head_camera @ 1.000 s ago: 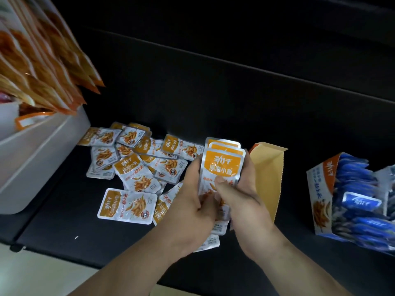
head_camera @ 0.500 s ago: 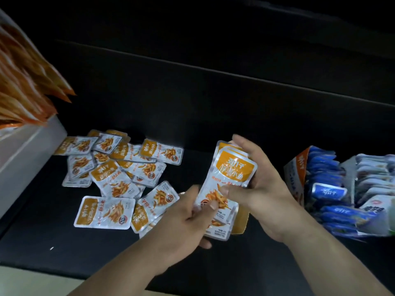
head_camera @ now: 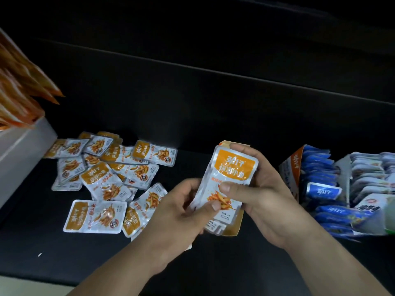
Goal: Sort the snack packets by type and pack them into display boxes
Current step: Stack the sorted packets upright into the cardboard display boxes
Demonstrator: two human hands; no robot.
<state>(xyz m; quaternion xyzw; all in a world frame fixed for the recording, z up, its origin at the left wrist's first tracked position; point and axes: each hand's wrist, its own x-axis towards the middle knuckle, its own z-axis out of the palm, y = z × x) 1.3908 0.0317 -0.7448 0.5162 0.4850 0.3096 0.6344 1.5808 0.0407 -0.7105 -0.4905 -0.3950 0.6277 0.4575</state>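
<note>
Held packet stack (head_camera: 228,184): judged light, slick foil, limp, prone to fanning. Right hand (head_camera: 265,195) clamps its 3 o'clock edge, thumb across the front; left hand (head_camera: 181,214) pinches the 7 o'clock corner. Best squeezed edgewise.

Two hands: left hand (head_camera: 181,214), right hand (head_camera: 265,189). One held stack (head_camera: 226,184) of orange packets, at least three by its edges. Some fifteen loose packets (head_camera: 106,178) overlap on the surface (head_camera: 42,242), so the exact count is unclear. Four boxes: orange carton (head_camera: 239,221), blue box (head_camera: 291,167), pale box (head_camera: 344,166), white box (head_camera: 21,150).
</note>
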